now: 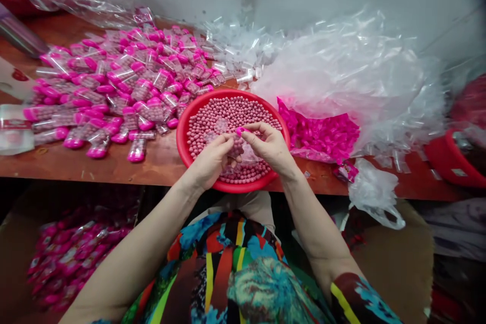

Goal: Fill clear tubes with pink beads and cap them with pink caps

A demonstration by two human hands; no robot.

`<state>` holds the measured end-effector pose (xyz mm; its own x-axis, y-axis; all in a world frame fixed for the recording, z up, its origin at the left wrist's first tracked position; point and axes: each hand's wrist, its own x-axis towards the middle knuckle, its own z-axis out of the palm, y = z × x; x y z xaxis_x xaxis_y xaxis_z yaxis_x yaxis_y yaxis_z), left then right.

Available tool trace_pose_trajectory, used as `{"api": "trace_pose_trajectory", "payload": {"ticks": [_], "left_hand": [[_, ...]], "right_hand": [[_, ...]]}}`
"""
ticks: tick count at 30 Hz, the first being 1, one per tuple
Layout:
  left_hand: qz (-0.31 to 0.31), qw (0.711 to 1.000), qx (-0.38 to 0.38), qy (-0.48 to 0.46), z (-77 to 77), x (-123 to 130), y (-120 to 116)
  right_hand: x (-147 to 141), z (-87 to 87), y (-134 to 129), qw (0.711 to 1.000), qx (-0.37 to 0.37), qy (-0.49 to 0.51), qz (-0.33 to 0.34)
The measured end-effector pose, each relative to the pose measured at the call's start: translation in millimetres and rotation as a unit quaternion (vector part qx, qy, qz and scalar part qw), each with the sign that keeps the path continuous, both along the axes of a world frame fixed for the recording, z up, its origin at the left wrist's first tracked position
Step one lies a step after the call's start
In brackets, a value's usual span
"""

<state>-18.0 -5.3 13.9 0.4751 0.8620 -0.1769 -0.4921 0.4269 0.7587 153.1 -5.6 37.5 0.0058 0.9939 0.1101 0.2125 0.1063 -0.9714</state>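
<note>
Over a red basin [183, 134] of small round pink candies [235, 111], both hands meet. My left hand [215, 159] is closed around a small clear plastic container [236, 148] that seems to have pink candies in it. Between thumb and forefinger, my right hand [268, 146] pinches a bright pink cap [240, 131] close to the container's top. Whether cap and container touch is hard to make out. More clear plastic pieces [220, 125] lie on the candies, partly hidden by my hands.
Left of the basin is a heap of filled, pink-capped containers [125, 81]. To the right lie loose pink caps [322, 131], a large clear plastic bag [341, 71] and another red tub [448, 157]. Below the table edge, a box holds pink packs [76, 258].
</note>
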Motion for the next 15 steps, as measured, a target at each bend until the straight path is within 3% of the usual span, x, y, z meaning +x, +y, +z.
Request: {"api": "trace_pose_trajectory", "payload": {"ticks": [9, 15], "left_hand": [[0.007, 1.000, 0.023, -0.016, -7.5, 5.2, 1.5], [0.025, 1.000, 0.014, 0.004, -6.0, 4.2, -0.1]], "right_hand": [[-0.6, -4.3, -0.3, 0.975, 0.174, -0.136, 0.013], [-0.8, -5.3, -5.0, 0.958, 0.213, -0.189, 0.028]]}}
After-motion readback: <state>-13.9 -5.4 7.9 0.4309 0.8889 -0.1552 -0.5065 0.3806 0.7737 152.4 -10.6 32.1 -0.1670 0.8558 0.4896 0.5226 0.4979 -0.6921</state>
